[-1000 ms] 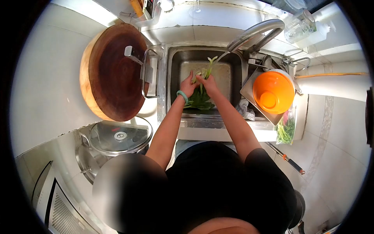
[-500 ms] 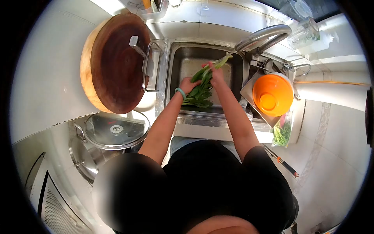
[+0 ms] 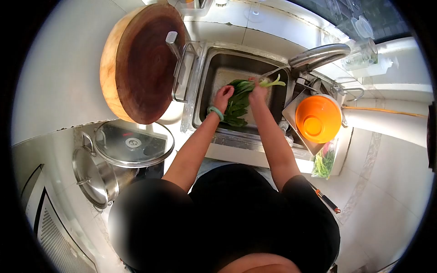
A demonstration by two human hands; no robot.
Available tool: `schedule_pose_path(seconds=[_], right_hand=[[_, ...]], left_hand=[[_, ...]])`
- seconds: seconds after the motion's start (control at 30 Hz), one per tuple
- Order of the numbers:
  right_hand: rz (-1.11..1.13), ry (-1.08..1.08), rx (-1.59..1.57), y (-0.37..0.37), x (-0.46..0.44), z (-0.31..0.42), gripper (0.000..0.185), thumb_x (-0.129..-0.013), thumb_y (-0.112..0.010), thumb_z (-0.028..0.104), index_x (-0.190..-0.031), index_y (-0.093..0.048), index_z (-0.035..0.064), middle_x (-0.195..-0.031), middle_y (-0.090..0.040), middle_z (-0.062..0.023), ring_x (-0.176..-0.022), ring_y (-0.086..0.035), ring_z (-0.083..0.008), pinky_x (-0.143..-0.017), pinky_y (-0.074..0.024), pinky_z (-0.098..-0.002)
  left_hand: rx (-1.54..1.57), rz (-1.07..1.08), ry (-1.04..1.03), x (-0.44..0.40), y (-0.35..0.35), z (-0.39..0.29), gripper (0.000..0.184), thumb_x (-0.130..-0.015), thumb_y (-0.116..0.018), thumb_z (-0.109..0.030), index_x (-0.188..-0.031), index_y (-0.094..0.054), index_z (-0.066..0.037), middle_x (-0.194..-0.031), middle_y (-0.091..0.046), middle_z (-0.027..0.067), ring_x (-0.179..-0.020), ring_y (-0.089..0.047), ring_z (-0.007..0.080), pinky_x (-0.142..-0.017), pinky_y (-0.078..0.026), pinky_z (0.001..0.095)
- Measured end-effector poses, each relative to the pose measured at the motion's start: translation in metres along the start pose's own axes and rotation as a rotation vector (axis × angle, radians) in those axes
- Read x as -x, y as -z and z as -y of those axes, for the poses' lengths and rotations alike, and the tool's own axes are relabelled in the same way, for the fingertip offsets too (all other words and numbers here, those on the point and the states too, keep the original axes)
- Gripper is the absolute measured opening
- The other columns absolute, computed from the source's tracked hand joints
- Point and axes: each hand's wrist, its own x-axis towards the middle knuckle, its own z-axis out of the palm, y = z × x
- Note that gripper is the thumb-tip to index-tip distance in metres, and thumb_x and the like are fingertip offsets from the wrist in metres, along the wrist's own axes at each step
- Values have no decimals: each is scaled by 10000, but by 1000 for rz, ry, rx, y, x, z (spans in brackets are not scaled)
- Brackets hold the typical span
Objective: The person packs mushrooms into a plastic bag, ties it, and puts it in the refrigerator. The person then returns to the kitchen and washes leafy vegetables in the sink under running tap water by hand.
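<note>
A bunch of leafy greens (image 3: 237, 105) lies across my hands over the sink (image 3: 210, 63), its dark leaves hanging toward me and pale stalks pointing right. My right hand (image 3: 258, 93) is closed round the bunch near the stalks. At the left edge of the leaves, my left hand (image 3: 222, 98) has its fingers curled in on them; a pale green bangle circles that wrist. From the curved faucet (image 3: 318, 55), a thin stream of water slants down to the left, just beyond the stalks.
A thick round wooden chopping board (image 3: 148, 63) stands upright in a metal rack (image 3: 179, 77) left of the sink. An orange bowl (image 3: 318, 119) sits at the right, above bagged greens (image 3: 324, 161). A lidded pan (image 3: 133, 143) and a steel pot (image 3: 98, 175) are at lower left.
The stalks have swung from pointing up and right to pointing nearly straight right. My left hand has shifted along the leaves, away from me. The whole view has tilted slightly.
</note>
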Motion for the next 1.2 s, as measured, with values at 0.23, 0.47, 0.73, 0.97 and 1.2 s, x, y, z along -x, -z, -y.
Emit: schedule_pose_path(seconds=[0.23,0.47,0.73,0.97,1.2], right_hand=[[-21,-72,97,11,-17,-25,140,-868,-538,48,-990,-495,-4,-899,-594,-92,-787,-562,-208,-666,-461,-381],[107,-159,15,4,3,-10,106,-876,-537,91,-912,-511,-5,-880,-573,-103,-771,-552,-235,-686,-482,-412],[105,-208,-138,11,0,3,125,-908,-502,157,-911,-511,32,-863,-540,-83,-803,-516,-228,-756,-456,-381],[174,-128,-50,5,22,-2,157,-900,-523,177,-952,-509,30,-879,-553,-87,-807,-531,-217,-757,-454,-381],[40,23,288,20,9,-12,169,-896,-538,179,-959,-512,25,-859,-550,-65,-783,-534,-193,-712,-444,-368]], left_hand=[[-281,42,-6,-11,0,0,297,-805,-659,-286,-901,-616,-8,-820,-593,32,-722,-507,117,-654,-406,282],[-387,145,-112,-20,22,1,180,-837,-583,-102,-967,-590,22,-824,-610,83,-600,-518,124,-589,-429,281],[-5,-95,321,-14,22,8,239,-915,-442,-110,-1107,-565,-39,-1061,-586,100,-919,-576,189,-756,-470,305],[329,-114,562,-2,-2,-3,270,-919,-468,-158,-1155,-561,-67,-1165,-545,84,-1014,-537,225,-842,-465,412],[196,-50,431,-4,22,15,297,-890,-514,-99,-1179,-534,-36,-1201,-514,110,-1036,-523,236,-825,-474,435]])
